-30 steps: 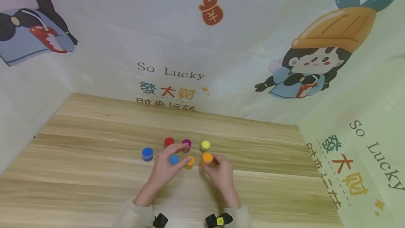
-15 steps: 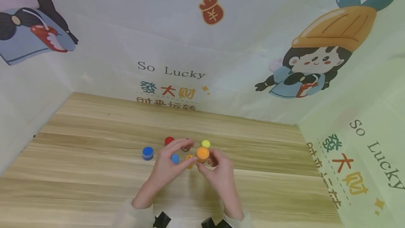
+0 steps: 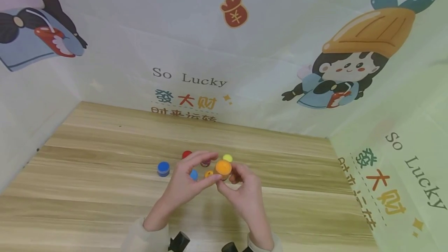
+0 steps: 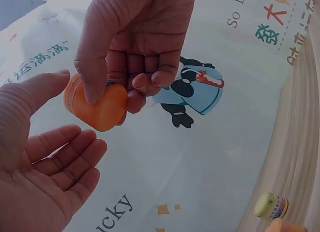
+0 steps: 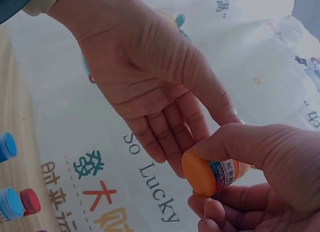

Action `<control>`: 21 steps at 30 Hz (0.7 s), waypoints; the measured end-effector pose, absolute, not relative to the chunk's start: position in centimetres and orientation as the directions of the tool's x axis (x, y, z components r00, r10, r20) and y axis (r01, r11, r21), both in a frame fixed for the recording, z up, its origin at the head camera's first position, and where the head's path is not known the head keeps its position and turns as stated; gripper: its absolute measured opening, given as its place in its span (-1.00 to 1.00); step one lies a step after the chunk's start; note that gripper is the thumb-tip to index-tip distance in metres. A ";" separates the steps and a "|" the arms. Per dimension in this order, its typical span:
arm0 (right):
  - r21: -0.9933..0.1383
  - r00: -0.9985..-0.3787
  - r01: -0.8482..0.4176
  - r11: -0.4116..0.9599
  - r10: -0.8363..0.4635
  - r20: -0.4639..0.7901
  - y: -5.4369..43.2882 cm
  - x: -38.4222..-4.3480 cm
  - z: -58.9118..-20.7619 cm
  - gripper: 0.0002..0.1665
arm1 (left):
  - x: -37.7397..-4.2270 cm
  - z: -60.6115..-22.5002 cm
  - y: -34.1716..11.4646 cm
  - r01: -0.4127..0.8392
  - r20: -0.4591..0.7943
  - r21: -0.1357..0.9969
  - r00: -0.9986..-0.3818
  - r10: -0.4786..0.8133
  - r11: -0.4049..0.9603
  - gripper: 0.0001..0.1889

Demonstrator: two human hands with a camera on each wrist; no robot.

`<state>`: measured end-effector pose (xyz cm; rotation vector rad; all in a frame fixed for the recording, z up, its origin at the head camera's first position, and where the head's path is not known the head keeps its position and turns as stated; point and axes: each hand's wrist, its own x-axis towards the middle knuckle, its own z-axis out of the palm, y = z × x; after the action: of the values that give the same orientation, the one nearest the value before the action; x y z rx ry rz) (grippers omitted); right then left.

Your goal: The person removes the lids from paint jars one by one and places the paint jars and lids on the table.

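Note:
My right hand [image 3: 246,193] pinches a small orange jar [image 3: 223,168] between thumb and fingers, held up above the table. In the right wrist view the jar has an orange lid [image 5: 199,173] and a printed label [image 5: 225,173]. My left hand [image 3: 185,176] reaches around the jar's left side with its fingers spread. In the left wrist view that hand's thumb tip [image 4: 64,75] is right at the jar's edge, its other fingers [image 4: 75,147] relaxed below. Beneath the hands, a light blue jar [image 3: 193,174] and another orange jar [image 3: 208,174] are partly hidden.
Behind the hands on the wooden table [image 3: 297,178] stand a red-lidded jar [image 3: 187,154], a partly covered purple jar [image 3: 205,163] and a yellow jar [image 3: 227,158]. A dark blue jar [image 3: 163,169] sits to the left. Printed cloth walls [image 3: 262,69] enclose the table.
My right hand has raised the orange jar and brought it left, close to my left hand. The left hand has shifted slightly right, its thumb now overlapping the jar.

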<state>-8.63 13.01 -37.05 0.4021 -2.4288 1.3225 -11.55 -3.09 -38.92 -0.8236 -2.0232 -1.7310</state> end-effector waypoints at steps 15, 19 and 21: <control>-0.717 -0.880 -0.440 0.541 -0.099 0.465 12.9 -6.9 -34.5 -0.66 | -10.5 -36.6 -3.0 0.624 0.598 0.780 -0.765 0.239 0.046 -0.55; -0.707 -0.870 -0.455 0.541 -0.103 0.482 12.9 -6.6 -34.2 -0.66 | -10.4 -36.3 -3.1 0.637 0.613 0.770 -0.751 0.246 0.024 -0.56; -0.709 -0.868 -0.461 0.534 -0.104 0.486 12.9 -6.6 -34.1 -0.67 | -10.4 -36.2 -3.1 0.635 0.612 0.773 -0.751 0.250 0.015 -0.57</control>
<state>-6.59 12.95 -34.05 0.4634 -2.3898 1.2694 -10.36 -3.09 -36.22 -0.9118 -1.9948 -1.7932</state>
